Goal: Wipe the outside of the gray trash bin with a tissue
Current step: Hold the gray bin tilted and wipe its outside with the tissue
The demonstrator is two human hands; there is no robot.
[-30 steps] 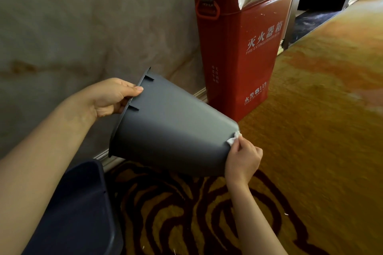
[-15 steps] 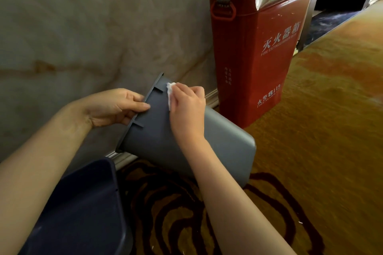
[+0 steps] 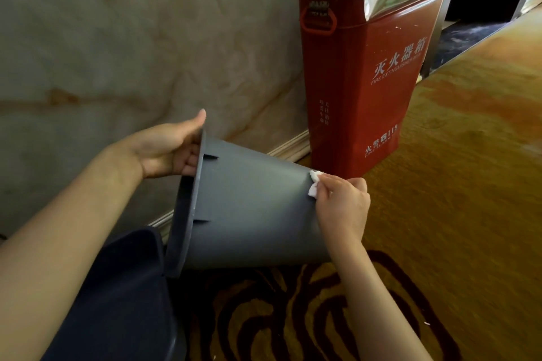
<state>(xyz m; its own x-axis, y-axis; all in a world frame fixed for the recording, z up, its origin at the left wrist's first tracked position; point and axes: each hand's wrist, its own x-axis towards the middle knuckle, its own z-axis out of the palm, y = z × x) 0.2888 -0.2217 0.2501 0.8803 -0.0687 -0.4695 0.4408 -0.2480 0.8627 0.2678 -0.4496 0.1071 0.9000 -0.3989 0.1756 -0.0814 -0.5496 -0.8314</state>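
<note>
The gray trash bin is held on its side in the air, its open mouth to the left and its base to the right. My left hand grips the rim at the top, fingers inside the mouth and thumb sticking up. My right hand presses a crumpled white tissue against the bin's outer wall near the base end. The base itself is hidden behind my right hand.
A dark blue bin stands at the lower left, under the gray bin's mouth. A red fire extinguisher box stands against the marble wall just behind. Patterned yellow-brown carpet covers the floor to the right.
My right hand slid the tissue from the rim end of the bin down the outer wall to the base end. My left hand shifted its grip and the bin turned.
</note>
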